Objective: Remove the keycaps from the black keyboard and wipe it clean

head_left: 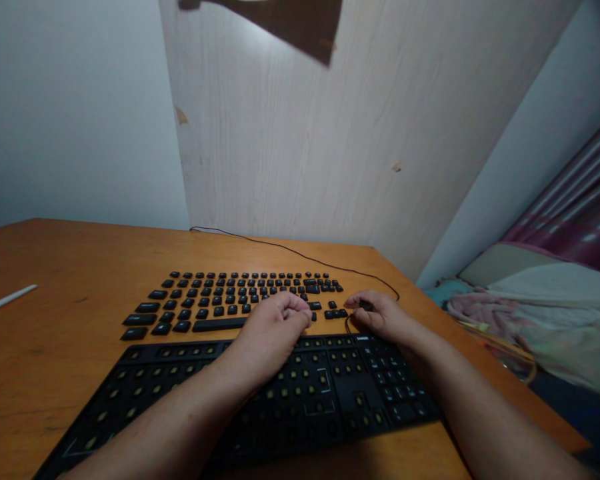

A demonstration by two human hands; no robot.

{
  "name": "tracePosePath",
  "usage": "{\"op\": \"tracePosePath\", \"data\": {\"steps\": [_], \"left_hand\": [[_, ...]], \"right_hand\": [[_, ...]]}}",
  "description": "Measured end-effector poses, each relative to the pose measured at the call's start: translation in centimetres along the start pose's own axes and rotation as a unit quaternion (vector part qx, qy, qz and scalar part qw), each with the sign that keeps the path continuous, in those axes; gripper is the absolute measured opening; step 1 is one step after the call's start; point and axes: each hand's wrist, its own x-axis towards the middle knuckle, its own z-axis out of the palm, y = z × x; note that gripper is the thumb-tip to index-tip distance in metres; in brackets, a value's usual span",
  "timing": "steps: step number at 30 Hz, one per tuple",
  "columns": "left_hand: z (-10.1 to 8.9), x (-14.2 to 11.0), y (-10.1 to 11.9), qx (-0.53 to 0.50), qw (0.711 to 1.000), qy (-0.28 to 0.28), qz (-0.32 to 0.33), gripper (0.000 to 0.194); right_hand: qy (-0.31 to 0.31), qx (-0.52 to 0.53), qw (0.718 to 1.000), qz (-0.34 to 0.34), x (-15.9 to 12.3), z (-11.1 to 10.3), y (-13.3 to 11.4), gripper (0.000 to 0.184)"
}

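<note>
I find the keyboard lying on the desk beneath both forearms, its main section bare to the posts, while the number pad is capped. Beyond it, the loose keycaps stand in rows, spacebar included; I judge that layout largely complete, with none seated in the main section. My left hand is curled, contents hidden; my right hand curls at a dark item, grip uncertain.
</note>
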Motion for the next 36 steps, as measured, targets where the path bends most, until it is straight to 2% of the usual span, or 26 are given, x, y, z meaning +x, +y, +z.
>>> {"op": "tracePosePath", "data": {"steps": [7,11,15,18,22,31,36], "left_hand": [[0.0,0.2,-0.1,0.027,1.000,0.002,0.010,0.015],[-0.1,0.2,-0.6,0.095,0.994,0.000,0.058,0.017],[-0.1,-0.1,-1.5,0.210,0.971,-0.025,0.114,0.022],[0.1,-0.3,-2.0,0.278,0.951,-0.033,0.132,0.025],[0.5,-0.5,-2.2,0.320,0.937,-0.063,0.123,0.026],[0.8,-0.6,-1.9,0.356,0.926,-0.061,0.114,0.029],[1.1,-0.7,-1.7,0.352,0.928,-0.069,0.096,0.025]], "right_hand": [[-0.011,-0.039,0.999,0.029,0.0,0.1,1.3,0.024],[-0.013,-0.049,0.998,0.047,-0.2,0.1,1.9,0.019],[-0.017,-0.056,0.997,0.054,-0.4,-0.1,2.2,0.014],[-0.016,-0.063,0.996,0.060,-0.6,-0.1,2.4,0.013],[-0.010,-0.075,0.995,0.069,-0.7,-0.1,2.3,0.012],[0.009,-0.104,0.992,0.071,-1.2,-0.2,1.2,0.011],[0.010,-0.111,0.992,0.065,-1.7,-0.3,1.0,0.010]]}}
